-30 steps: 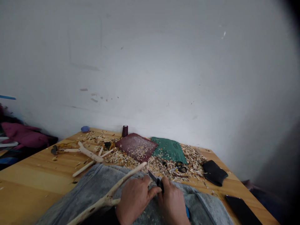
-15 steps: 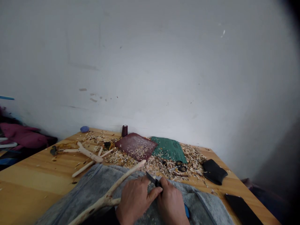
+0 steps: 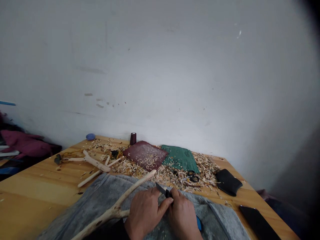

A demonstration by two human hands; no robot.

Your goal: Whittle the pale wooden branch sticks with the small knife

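2 hands work together: left hand (image 3: 145, 213) grips forked branch (image 3: 120, 205); right hand (image 3: 183, 216) clasps knife (image 3: 163, 191).

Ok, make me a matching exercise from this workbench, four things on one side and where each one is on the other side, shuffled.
Things:
1. knife
2. forked branch
3. scissors
4. thread spool

Places:
A. among the wood shavings, beside the green sheet
B. at the far edge of the table, near the wall
C. in the right hand
D. across the grey cloth, under the left hand

Pairs: 1-C, 2-D, 3-A, 4-B.
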